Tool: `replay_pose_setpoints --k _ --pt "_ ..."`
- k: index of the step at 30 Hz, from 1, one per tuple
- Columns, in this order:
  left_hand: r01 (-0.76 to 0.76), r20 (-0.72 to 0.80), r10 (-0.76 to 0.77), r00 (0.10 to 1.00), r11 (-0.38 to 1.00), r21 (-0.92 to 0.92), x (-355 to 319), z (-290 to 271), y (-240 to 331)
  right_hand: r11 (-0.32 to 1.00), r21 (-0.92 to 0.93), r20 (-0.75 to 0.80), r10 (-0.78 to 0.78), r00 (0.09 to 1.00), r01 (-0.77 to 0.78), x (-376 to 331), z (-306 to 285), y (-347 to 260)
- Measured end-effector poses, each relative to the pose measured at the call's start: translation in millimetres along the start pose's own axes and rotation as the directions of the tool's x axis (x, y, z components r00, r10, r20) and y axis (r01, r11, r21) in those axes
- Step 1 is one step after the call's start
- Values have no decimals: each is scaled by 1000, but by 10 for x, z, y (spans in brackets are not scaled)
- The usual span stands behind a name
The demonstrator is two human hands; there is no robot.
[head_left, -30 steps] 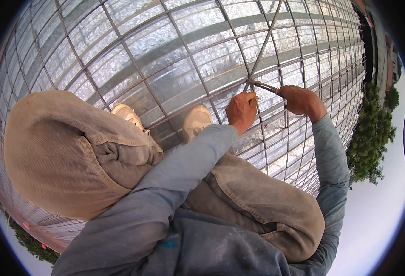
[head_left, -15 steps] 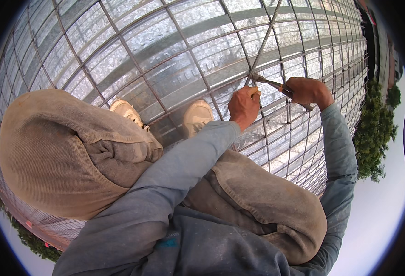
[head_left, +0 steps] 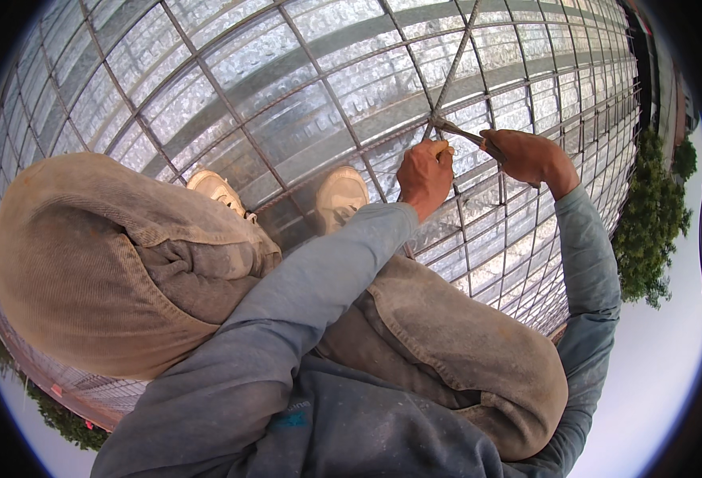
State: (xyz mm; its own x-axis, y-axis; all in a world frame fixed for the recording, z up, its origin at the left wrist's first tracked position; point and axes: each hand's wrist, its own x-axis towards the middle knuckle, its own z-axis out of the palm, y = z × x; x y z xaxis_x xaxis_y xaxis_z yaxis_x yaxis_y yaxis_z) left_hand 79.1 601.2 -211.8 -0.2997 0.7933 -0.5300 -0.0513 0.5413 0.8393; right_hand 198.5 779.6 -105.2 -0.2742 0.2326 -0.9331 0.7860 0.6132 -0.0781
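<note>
A: Report the state of each hand at the rebar crossing.

B: The left hand (head_left: 424, 174) was closed in a fist around the tie point, its fingertips pinching at the crossing of the rebar grid (head_left: 303, 103). The right hand (head_left: 526, 155) was closed around the handle of a slim metal tying tool (head_left: 461, 134). The tool's tip met the crossing just above the left hand's knuckles.

A: Where did the tool lie relative to the two hands?

B: It ran between them, tilted, with the handle end inside the right hand and the tip at the bar junction. The two hands were near each other but not touching.

A: What differed from the frame half a second earlier?

B: Both hands stayed at the same crossing. The right hand had shifted slightly, and the tool's shaft lay at a flatter angle than before. The left hand kept its grip on the same spot.

A: State the body position.

B: The person crouched on the grid above corrugated metal decking (head_left: 207, 72). Two light-coloured shoes (head_left: 339, 195) rested on the bars just left of the left hand. Dusty tan trousers (head_left: 112, 263) covered both bent knees.
</note>
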Motion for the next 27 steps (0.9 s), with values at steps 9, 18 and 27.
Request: replay_pose_setpoints --k 9,18,27 --pt "-2 -19 0 1000 997 -74 -5 19 -21 992 124 -21 2 1000 1 -192 113 -157" --pt "10 -51 -21 999 979 -203 -4 76 -46 982 156 99 96 990 -111 -158 -211 -79" --pt "16 -41 -23 999 986 -164 23 42 0 740 657 215 2 977 -147 -142 -127 85"
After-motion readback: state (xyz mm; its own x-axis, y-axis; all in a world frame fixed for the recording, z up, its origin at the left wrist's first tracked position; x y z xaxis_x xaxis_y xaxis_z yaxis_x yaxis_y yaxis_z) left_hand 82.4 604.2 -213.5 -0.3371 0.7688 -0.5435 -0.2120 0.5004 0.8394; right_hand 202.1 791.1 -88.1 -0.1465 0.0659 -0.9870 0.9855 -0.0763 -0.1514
